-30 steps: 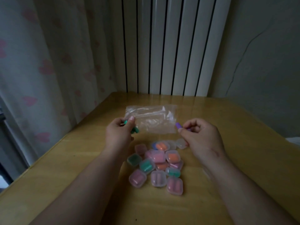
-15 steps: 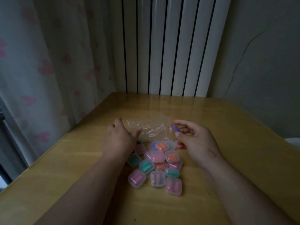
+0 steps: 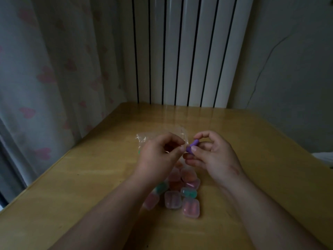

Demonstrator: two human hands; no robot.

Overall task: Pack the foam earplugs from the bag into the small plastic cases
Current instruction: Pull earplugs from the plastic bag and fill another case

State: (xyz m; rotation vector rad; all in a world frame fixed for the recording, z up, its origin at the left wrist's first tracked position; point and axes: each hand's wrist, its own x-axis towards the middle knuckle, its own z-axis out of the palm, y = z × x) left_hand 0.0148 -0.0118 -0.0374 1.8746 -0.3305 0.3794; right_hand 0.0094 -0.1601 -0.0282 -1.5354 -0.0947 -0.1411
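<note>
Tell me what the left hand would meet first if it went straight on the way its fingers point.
The purple earplug, pinched in the right hand. The left hand aims its fingers rightward at the plug's near end, nearly touching; depth is unclear, so they may already touch it.

Home setting, looks like a bedroom or living room corner. Sheer curtain [image 3: 45,78] printed with pink hearts hangs on the left. White column radiator [image 3: 189,51] stands against the back wall. Light wooden tabletop [image 3: 252,150] is pushed into the corner, touching or just beside both. Plain painted wall [image 3: 297,60] on the right has a thin dark line [image 3: 261,69], crack or wire. Dim indoor light.
</note>
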